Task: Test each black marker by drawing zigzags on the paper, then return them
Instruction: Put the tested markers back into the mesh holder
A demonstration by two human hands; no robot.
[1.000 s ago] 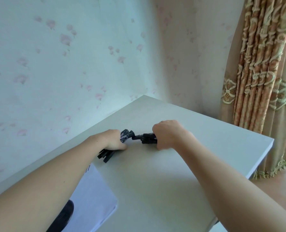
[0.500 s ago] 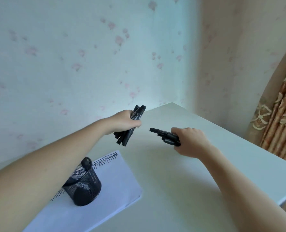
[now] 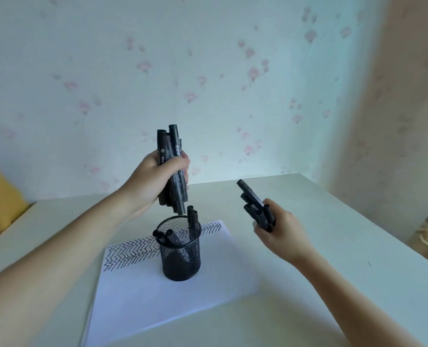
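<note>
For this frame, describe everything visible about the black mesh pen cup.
The mesh pen cup is a black, round holder of what looks like wire mesh with a solid rim, see-through enough to show markers inside. It stands upright on the white paper, just in front of the rows of zigzag marks. Several black markers lean inside it, some poking above the rim. The left hand holds a bundle of markers upright just above its opening. Neither hand touches the cup.

— What is the cup (image 3: 181, 256)?
— Black wire mesh, likely metal, slightly shiny.
— The markers (image 3: 171, 169)?
— Smooth black plastic with a dull sheen.
— Underneath?
— Matt white paper (image 3: 158, 294) on a smooth, satin-finished pale table (image 3: 333, 246).
</note>
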